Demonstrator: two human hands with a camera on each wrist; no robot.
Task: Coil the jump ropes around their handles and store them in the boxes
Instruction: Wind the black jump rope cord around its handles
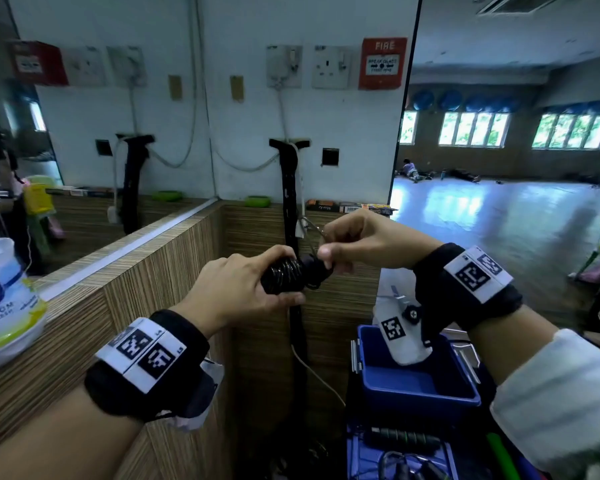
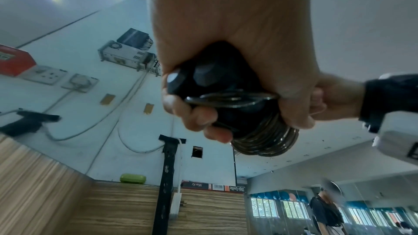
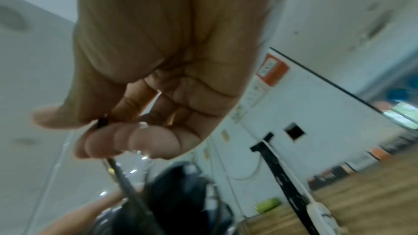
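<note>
Blue box (image 1: pixel 413 389) below my R wrist, open, looks empty. My L hand (image 1: pixel 236 289) clenched round black handles (image 1: pixel 284 275), most of rope (image 2: pixel 264 140) coiled on. R hand (image 1: pixel 357 237) pinches short loose tail (image 3: pixel 126 181). Left, I reckon: last wraps, tuck end, drop bundle in box.

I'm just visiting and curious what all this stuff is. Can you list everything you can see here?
Jump rope handles: two, black, held together in the left hand.
Rope: one, dark and glossy, coiled round the handles; loose end at the right fingers.
Blue box: one, open, below the right wrist.
Second box: one, blue, bottom edge, holding dark ropes.
Air freshener tub: one, white, on the wooden ledge at left.
Fire alarm: one, red, on the wall.
Left hand: grips the coiled handles.
Right hand: pinches the rope end.
</note>
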